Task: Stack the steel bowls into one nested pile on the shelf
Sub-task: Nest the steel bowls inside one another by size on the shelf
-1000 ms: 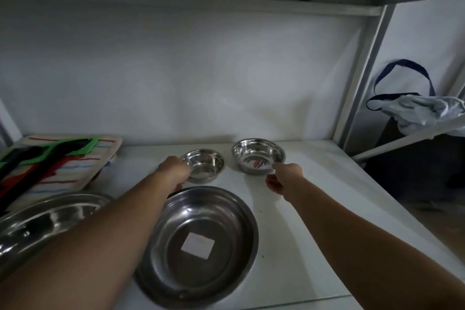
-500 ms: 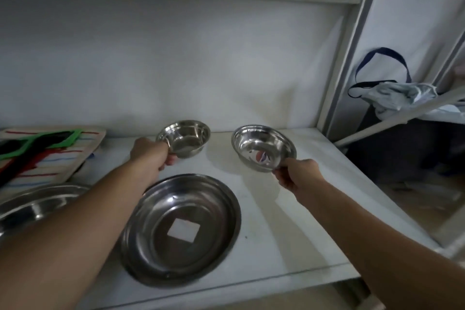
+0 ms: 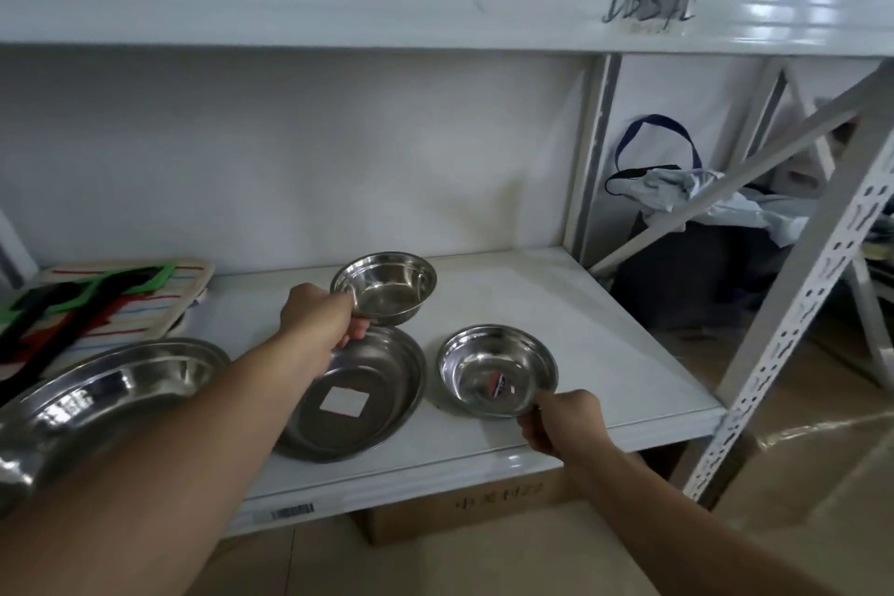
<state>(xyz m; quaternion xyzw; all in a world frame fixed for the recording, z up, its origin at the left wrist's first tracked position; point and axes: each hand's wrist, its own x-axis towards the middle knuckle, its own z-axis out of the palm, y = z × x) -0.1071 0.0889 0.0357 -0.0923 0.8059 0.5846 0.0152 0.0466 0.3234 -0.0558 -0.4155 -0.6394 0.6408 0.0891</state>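
Since half a second ago both small bowls have travelled nearer the shelf's front edge and the view has pulled back, so the upper board now shows; the smallest round polished-steel bowl point(image 3: 384, 287), pinched at its near rim by the left hand point(image 3: 317, 322), is held level in the air above the far rim of the wide shallow steel basin point(image 3: 355, 394), while the slightly larger mirror-bright steel bowl point(image 3: 498, 370), with a red and blue sticker inside, is gripped at its near rim by the closed right hand point(image 3: 561, 421) and tipped toward the camera, just right of the basin; whether its base touches the white laminate shelf point(image 3: 604, 348) I cannot quite tell. Rim pinches leave each hollow free, which suits dropping one bowl into another, and the basin, lying flat with a pale square label at its centre, looks the likely bed for the pile; judging by size, the right-hand bowl should go in first and the smallest last. All are thin, smooth and glossy, with rolled lips and curved walls that should slide and ring on contact. At far left a still larger oval steel tray point(image 3: 104, 394) lies partly cropped; behind it rests a striped fabric mat point(image 3: 159, 305) bearing green and black shapes.
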